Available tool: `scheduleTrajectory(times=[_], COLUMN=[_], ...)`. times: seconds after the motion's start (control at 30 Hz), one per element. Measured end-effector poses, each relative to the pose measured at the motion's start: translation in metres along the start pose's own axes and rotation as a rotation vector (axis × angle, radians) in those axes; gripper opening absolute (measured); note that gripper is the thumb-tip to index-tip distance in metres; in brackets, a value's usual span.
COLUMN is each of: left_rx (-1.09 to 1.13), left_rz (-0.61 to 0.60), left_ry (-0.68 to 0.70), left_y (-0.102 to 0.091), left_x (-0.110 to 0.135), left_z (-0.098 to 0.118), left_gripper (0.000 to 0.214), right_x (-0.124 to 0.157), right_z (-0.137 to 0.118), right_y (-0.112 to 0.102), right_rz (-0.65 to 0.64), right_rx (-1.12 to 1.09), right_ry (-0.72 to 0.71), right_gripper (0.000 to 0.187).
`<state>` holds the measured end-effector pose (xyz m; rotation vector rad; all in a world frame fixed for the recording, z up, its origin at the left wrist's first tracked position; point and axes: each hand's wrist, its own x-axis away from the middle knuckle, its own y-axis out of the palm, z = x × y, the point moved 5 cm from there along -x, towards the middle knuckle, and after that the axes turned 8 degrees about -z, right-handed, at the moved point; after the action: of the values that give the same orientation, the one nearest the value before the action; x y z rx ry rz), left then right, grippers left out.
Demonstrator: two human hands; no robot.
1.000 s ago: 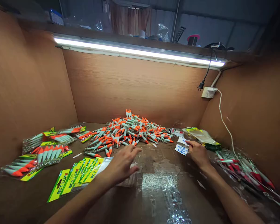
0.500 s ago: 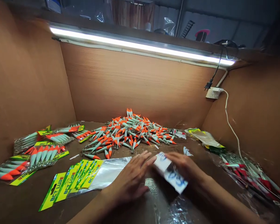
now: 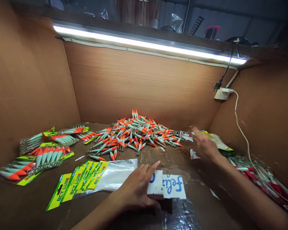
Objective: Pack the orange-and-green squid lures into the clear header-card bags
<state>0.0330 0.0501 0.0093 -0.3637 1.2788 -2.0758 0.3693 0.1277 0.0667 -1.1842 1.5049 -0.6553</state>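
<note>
My left hand grips the left end of a small white box, thumb below and fingers above. Blue lettering marks the box, and a white flap-like piece reading "Feliz" juts from its right side. My right hand is stretched out to the back right, smeared by motion, its fingers hard to make out. It is nearest to a stack of clear bags with yellow headers. Left of my left hand lie fanned clear bags with yellow "BCT LURE" headers, overlapping one another.
A heap of orange and pale green squid-jig lures fills the back middle. Filled lure packs lie at the left, red and white packed lures at the right. A white cable hangs from the socket.
My right hand has let go of the white box and moved away to the back right. My left hand has taken hold of the box, which now lies more level.
</note>
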Motion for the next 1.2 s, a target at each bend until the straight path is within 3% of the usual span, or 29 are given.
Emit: scheduleTrajectory(times=[0.07,0.13,0.23,0.33,0.4,0.5,0.63,0.77,0.87,0.93,1.03,1.2], left_rx=[-0.055,-0.117,-0.183,-0.201,-0.195,-0.176,-0.137,-0.078,-0.052,-0.054,-0.063,-0.061], left_rz=[0.015,0.014,-0.002,-0.022,-0.045,-0.078,-0.052,0.046,0.071,0.064,0.064,0.107], left_ry=[-0.033,-0.059,-0.069,-0.060,-0.040,-0.026,-0.048,-0.080,-0.089,-0.098,-0.102,-0.033], left_y=[-0.002,0.000,0.005,0.006,0.004,0.001,0.000,0.001,0.001,0.002,0.004,0.006], left_x=[0.000,-0.001,-0.001,0.000,0.003,0.006,0.005,0.001,0.000,-0.001,-0.003,-0.005], left_z=[0.001,0.004,0.006,0.005,0.004,0.002,-0.005,-0.016,-0.021,-0.023,-0.022,-0.019], left_gripper=[0.124,0.123,0.118,0.114,0.115,0.111,0.107,0.113,0.113,0.112,0.110,0.111], right_x=[-0.021,-0.034,-0.044,-0.053,-0.060,-0.069,-0.071,-0.038,0.013,0.046,0.078,0.095], right_z=[0.014,-0.003,-0.056,-0.097,-0.107,-0.105,-0.094,-0.081,-0.070,-0.066,-0.078,-0.128], right_y=[-0.010,0.002,0.051,0.094,0.110,0.115,0.103,0.081,0.063,0.053,0.049,0.072], right_rz=[0.052,0.026,-0.104,-0.135,-0.134,-0.125,-0.155,-0.320,-0.535,-0.601,-0.569,-0.463], right_rx=[0.071,0.148,0.108,0.074,0.053,-0.009,-0.151,-0.315,-0.435,-0.378,-0.260,-0.208], right_ry=[0.063,-0.022,-0.155,-0.131,-0.096,-0.045,-0.017,-0.084,-0.172,-0.192,-0.230,-0.350], right_gripper=[0.026,0.036,0.028,0.019,0.018,0.015,0.027,0.029,0.023,0.018,0.014,0.008])
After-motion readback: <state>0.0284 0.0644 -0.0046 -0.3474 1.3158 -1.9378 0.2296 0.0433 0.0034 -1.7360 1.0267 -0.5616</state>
